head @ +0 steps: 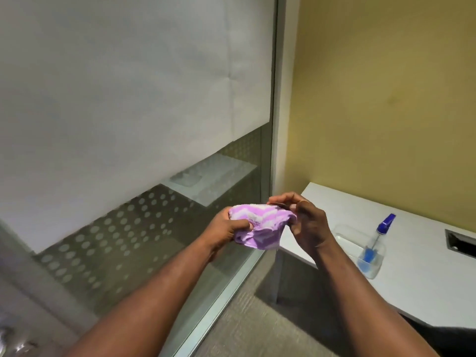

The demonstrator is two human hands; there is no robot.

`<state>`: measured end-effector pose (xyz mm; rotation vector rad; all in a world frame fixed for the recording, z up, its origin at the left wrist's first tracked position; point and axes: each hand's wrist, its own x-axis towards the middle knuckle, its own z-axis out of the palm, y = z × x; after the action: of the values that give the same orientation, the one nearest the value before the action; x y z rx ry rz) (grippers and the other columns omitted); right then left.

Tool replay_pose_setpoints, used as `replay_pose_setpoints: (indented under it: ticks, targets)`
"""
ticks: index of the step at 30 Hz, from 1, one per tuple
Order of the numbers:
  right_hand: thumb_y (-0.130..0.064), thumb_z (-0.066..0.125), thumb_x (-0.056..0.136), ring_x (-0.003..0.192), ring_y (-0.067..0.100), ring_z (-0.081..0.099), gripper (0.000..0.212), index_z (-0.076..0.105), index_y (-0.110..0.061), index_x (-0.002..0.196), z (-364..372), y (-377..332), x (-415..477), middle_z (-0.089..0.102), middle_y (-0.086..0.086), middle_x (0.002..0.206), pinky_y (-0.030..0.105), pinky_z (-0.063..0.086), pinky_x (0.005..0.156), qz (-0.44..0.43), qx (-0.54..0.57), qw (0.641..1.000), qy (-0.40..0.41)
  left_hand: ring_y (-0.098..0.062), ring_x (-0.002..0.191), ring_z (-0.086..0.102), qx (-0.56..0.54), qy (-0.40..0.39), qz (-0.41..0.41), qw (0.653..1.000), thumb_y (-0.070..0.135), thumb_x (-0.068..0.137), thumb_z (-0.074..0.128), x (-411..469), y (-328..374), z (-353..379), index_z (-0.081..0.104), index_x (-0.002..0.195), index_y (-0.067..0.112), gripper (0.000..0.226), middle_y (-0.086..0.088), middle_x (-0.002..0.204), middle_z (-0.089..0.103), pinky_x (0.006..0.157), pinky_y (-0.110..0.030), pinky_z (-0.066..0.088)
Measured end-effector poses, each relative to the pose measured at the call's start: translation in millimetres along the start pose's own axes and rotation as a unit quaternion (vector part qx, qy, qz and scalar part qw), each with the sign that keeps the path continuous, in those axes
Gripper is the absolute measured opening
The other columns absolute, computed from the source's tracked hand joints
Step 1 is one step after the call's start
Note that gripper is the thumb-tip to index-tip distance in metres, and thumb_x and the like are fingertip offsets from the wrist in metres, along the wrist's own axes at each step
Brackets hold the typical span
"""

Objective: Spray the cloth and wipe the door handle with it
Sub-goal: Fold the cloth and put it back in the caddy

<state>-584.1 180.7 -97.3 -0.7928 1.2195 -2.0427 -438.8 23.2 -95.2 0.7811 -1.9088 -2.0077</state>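
Observation:
A purple cloth (pixel 260 225) with white zigzag stripes is bunched between both hands in mid-air, in front of the glass wall. My left hand (pixel 226 229) grips its left side with thumb and fingers. My right hand (pixel 305 222) pinches its right edge. A clear spray bottle (pixel 373 249) with a blue nozzle and a little blue liquid stands on the white desk (pixel 422 274) to the right, apart from both hands. A shiny metal part (pixel 15 343) shows blurred at the bottom left corner; I cannot tell if it is the door handle.
A frosted glass partition (pixel 128 99) with a dotted lower band fills the left side, framed by a metal post (pixel 277 124). A yellow wall (pixel 386 86) stands behind the desk. A cable cut-out (pixel 461 242) sits in the desk. Grey carpet (pixel 244 318) covers the floor.

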Motion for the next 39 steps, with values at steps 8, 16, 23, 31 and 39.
replay_pose_setpoints:
  ticks: [8,16,23,31,39]
  targets:
    - [-0.010,0.081,0.085,0.111,0.028,0.071,0.039,0.068,-0.015,0.121,-67.6,-13.0,-2.2,0.074,0.007,0.118,0.032,0.061,0.086,0.106,-0.270,0.957,0.021,-0.018,0.079,0.063,0.115,-0.047,0.015,0.992,0.016,0.058,0.072,55.7,6.4,68.9,0.060,0.119,0.008,0.062,-0.009,0.102,0.070,0.063,-0.027,0.049]
    - [-0.023,0.077,0.088,0.111,0.022,0.067,0.054,0.049,-0.026,0.134,-126.7,13.0,8.9,0.064,0.005,0.128,0.038,0.060,0.095,0.173,-0.305,0.931,0.099,-0.020,0.095,0.066,0.091,-0.055,-0.007,0.994,-0.002,0.075,0.083,132.7,-12.8,123.4,0.059,0.114,0.019,0.051,-0.014,0.115,0.068,0.070,-0.026,0.053]
    - [-0.033,0.079,0.087,0.106,0.015,0.063,0.053,0.044,-0.037,0.127,-195.4,48.6,48.8,0.057,-0.005,0.127,0.017,0.057,0.073,0.154,-0.268,0.900,0.308,-0.020,0.108,0.065,0.121,-0.052,0.001,0.991,0.019,0.085,0.086,224.5,-38.0,187.0,0.058,0.128,0.019,0.051,0.001,0.120,0.065,0.077,-0.027,0.056]
    - [-0.025,0.075,0.089,0.105,0.019,0.063,0.044,0.049,-0.033,0.123,-295.0,88.6,113.3,0.065,0.005,0.131,0.018,0.050,0.075,0.173,-0.240,0.833,0.467,-0.025,0.088,0.073,0.223,-0.176,-0.033,0.958,0.027,0.093,0.069,329.9,-73.2,259.5,0.067,0.116,0.018,0.025,-0.008,0.110,0.076,0.078,-0.040,0.064]
    - [-0.037,0.063,0.100,0.124,0.027,0.062,0.045,0.052,-0.017,0.139,-369.6,135.9,146.4,0.065,0.006,0.135,0.030,0.045,0.104,0.289,-0.264,0.724,0.569,-0.035,0.093,0.073,0.336,-0.327,-0.055,0.881,0.040,0.071,0.054,410.6,-111.6,312.9,0.070,0.095,0.011,0.042,-0.011,0.095,0.077,0.088,-0.044,0.058]
